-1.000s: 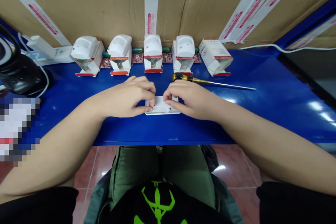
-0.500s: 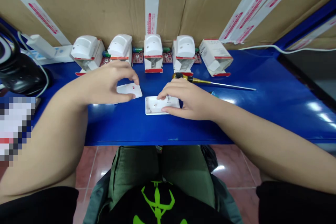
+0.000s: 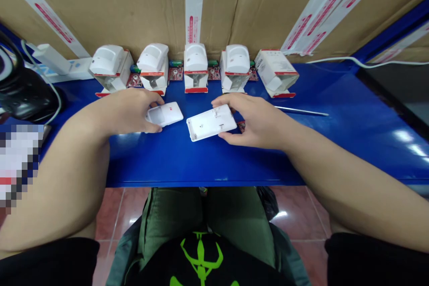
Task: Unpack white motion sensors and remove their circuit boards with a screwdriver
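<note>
My left hand [image 3: 129,111] grips a white sensor cover [image 3: 165,114] with a small red mark, holding it just above the blue table [image 3: 208,161]. My right hand [image 3: 256,120] holds the white back plate [image 3: 211,123], tilted, with its hollow inner side facing up. The two white parts are a short gap apart in front of me. Beneath my right hand a small red circuit board [image 3: 241,126] peeks out. The screwdriver shaft [image 3: 301,111] sticks out to the right behind my right hand; its handle is hidden.
Several white sensors on open cartons [image 3: 195,68] line the back of the table, with red circuit boards [image 3: 176,73] between them, against a cardboard wall [image 3: 134,4]. A black device [image 3: 23,94] and a white power strip [image 3: 53,60] sit at the left.
The cover has come off the back plate: my left hand carried it leftward. My right hand lifted and tilted the back plate, now covering the screwdriver handle.
</note>
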`<state>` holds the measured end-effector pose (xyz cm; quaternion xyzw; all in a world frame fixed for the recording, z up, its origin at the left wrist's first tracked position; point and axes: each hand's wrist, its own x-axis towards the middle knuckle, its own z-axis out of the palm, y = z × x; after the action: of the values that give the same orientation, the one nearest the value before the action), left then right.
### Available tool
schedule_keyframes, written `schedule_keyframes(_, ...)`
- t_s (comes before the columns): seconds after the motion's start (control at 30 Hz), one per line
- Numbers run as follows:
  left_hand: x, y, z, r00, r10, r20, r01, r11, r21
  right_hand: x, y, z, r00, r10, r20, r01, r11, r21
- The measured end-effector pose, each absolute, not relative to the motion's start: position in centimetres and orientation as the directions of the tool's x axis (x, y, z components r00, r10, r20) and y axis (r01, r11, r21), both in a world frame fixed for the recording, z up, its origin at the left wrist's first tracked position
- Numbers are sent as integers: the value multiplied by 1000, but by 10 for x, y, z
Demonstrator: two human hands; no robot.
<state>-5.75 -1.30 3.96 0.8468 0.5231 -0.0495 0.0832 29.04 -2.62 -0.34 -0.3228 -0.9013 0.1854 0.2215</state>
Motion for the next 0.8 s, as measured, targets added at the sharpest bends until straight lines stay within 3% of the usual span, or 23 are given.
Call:
schedule_keyframes(0.13, -57, -13, 37, 574, 812, 104, 742, -570, 354, 293, -20, -7, -631, 728, 268, 498, 645, -580)
schedule_keyframes(0.23, -49, -15, 27, 606, 775, 177, 620, -601, 505, 293, -16, -12, -606, 757, 244, 461, 584, -668)
schedule_keyframes(0.4, -33, -16, 12, 660, 738, 138, 567, -610, 554, 291, -13, -16, -590, 784, 192, 387, 483, -785)
schedule_keyframes(0.6, -23, -18, 10, 664, 735, 137, 495, -570, 656, 289, -10, -19, -582, 780, 231, 358, 501, -788)
schedule_keyframes(0.8, -14, -20, 8, 697, 698, 166, 441, -599, 668, 284, -12, -20, -586, 779, 222, 332, 481, -811)
